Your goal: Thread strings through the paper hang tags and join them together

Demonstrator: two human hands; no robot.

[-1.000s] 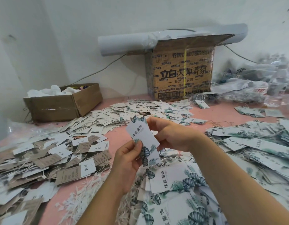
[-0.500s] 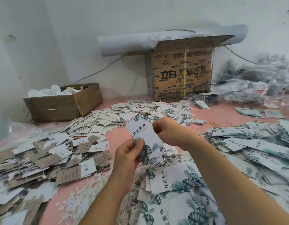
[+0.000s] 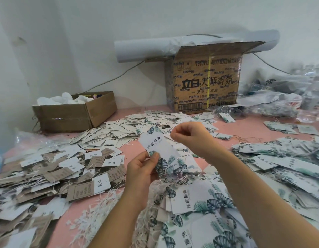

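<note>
Nearest: a loose heap of leaf-print tags (image 3: 200,203), flat matte white card rectangles with dark green fronds, overlapping at all angles. Beside it to the left lies a tangle of white strings (image 3: 94,217), thin and frayed-looking, on the pink table (image 3: 132,153).

Above the heap, the left hand (image 3: 142,169) pinches one hang tag (image 3: 158,149) by its lower left edge, thumb on the printed face. The tag is held off the table, tilted, with its leaf-printed top corner pointing away.

The right hand (image 3: 189,136) is curled, thumb and forefinger tips pressed together just beside the tag's upper right edge, apart from the card. Cannot tell whether a string sits between them; too fine to see.

Left: brown kraft tags (image 3: 80,190) mixed with small white ones, strings trailing. Right: a broad drift of long leaf tags (image 3: 280,158).

Mid-table: a scatter of small white cards (image 3: 115,133).

Far, against the wall: a low open cardboard box (image 3: 74,115) taped glossy, a tall printed carton (image 3: 205,83) with a yellow strap, a white roll (image 3: 142,49) lying behind its flap, and crumpled clear plastic bags (image 3: 280,97).
</note>
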